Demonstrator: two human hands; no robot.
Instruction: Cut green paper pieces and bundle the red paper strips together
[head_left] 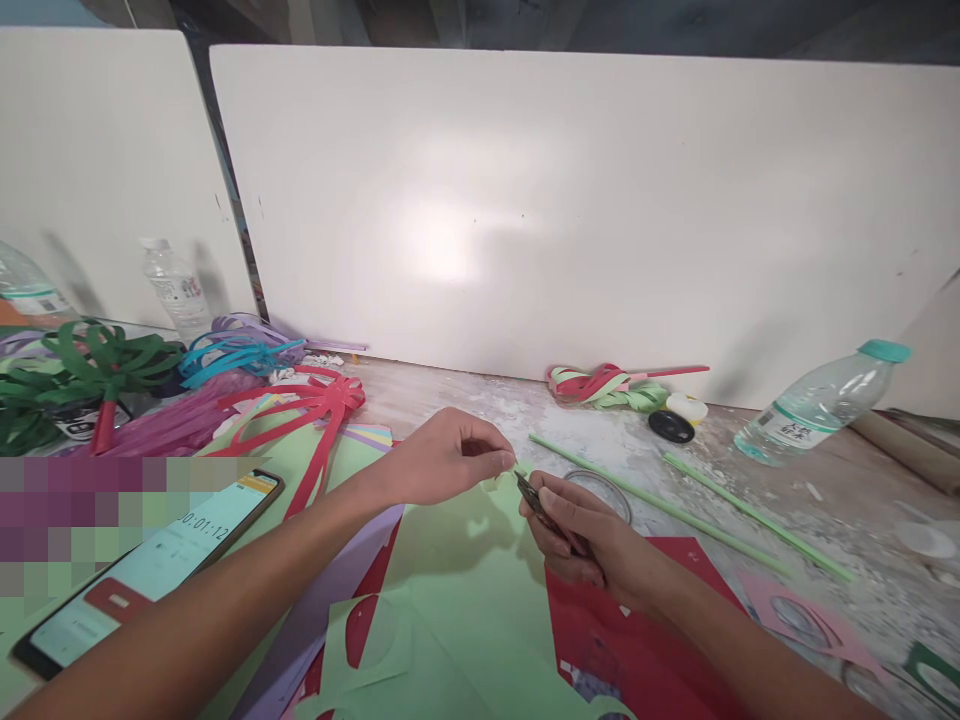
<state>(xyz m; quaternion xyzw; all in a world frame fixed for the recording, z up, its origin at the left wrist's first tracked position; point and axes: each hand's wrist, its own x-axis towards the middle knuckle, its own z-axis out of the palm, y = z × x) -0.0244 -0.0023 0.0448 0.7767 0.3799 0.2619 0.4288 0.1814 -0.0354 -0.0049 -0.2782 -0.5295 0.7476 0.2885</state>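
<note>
Mid-frame, the left hand (452, 460) pinches a small pale-green paper piece (502, 482), and the right hand (571, 525) grips a dark tool (534, 497) slanting up-left toward it

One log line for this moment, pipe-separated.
left hand: pinching green paper piece | right hand: gripping scissors-like tool, tip close to piece | below: light green sheet
</note>
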